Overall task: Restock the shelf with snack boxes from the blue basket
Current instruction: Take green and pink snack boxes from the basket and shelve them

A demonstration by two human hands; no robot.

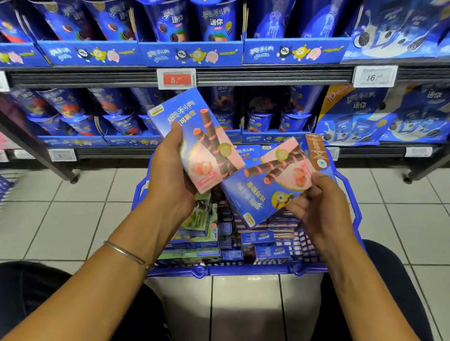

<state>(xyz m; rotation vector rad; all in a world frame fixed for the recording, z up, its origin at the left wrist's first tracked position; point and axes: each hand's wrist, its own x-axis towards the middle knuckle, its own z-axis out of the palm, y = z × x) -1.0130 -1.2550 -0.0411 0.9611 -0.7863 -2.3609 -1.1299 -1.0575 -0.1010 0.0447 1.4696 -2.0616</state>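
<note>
Left forearm and right forearm were bare to the frame's edge, left hand and right hand ungloved, a thin silvery metal bangle circled the left wrist, plain dark trousers covered both thighs

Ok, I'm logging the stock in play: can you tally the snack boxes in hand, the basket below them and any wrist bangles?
Snack boxes held: 2, the upper box in the left hand, the lower box in the right hand
Blue basket: 1
Wrist bangle: 1
Total: 4
</note>
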